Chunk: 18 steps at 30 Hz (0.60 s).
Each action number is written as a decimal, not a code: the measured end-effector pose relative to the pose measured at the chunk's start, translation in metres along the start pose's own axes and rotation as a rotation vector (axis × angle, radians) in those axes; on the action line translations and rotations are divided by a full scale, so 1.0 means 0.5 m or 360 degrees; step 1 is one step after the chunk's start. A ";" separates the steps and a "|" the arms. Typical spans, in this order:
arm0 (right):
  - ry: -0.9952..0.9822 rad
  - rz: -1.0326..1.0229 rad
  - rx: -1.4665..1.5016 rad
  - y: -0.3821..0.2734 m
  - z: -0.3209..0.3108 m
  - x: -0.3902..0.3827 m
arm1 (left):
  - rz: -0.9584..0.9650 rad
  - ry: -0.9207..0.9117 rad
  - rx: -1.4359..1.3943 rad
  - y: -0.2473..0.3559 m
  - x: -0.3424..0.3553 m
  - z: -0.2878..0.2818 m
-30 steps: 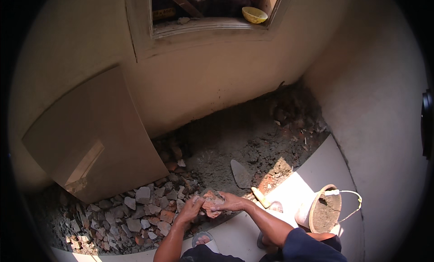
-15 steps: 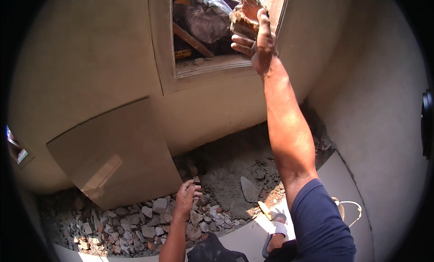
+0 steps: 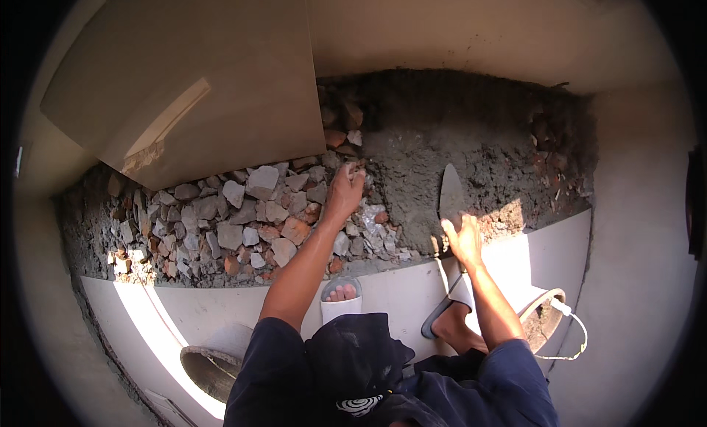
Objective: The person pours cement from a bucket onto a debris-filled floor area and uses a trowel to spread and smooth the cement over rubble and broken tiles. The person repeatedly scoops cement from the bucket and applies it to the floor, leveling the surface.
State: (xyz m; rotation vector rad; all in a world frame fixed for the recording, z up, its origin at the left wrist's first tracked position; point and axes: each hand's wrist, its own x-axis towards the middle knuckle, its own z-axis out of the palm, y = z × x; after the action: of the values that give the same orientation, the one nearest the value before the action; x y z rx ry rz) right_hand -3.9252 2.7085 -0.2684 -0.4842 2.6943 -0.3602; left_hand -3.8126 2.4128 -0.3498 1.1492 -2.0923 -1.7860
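At the edge of the rubble bed, my left hand (image 3: 344, 190) has its fingers curled above broken stones (image 3: 261, 181); whatever they may hold is hidden. My right hand (image 3: 465, 243) grips the handle of a trowel (image 3: 449, 184), whose pointed blade lies over rough grey mortar (image 3: 405, 169). Pale and reddish fragments fill the left half of the trench, and darker wet material fills the right half. My sandalled feet (image 3: 340, 292) stand just below it on a light floor strip.
A large board (image 3: 213, 58) leans on the wall (image 3: 456, 29) at the back left. A bucket with a looped handle (image 3: 563, 298) stands at the lower right, partly behind my arm. A dark round container (image 3: 193, 366) sits at the lower left. A side wall (image 3: 633, 206) bounds the right.
My right hand has come down from the window, where it held up a brick chunk, and now holds the trowel; the chunk is gone from it. The view has tilted down to the trench.
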 end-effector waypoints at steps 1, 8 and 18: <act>0.0150 0.0022 -0.0155 0.043 0.040 -0.023 | 0.0133 0.0137 0.0055 0.021 0.044 0.019; 0.0308 0.0067 -0.0079 0.147 0.079 -0.059 | -0.0103 0.0434 0.1038 0.056 0.282 0.077; 0.0044 0.0367 0.0277 0.139 0.041 -0.040 | 0.0256 0.0413 0.1120 -0.007 0.297 0.056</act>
State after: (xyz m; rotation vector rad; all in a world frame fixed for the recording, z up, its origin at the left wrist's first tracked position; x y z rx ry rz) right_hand -3.9188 2.7753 -0.3020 -0.1178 2.6770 -0.5319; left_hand -3.9297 2.3405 -0.4118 1.2110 -2.6172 -0.7746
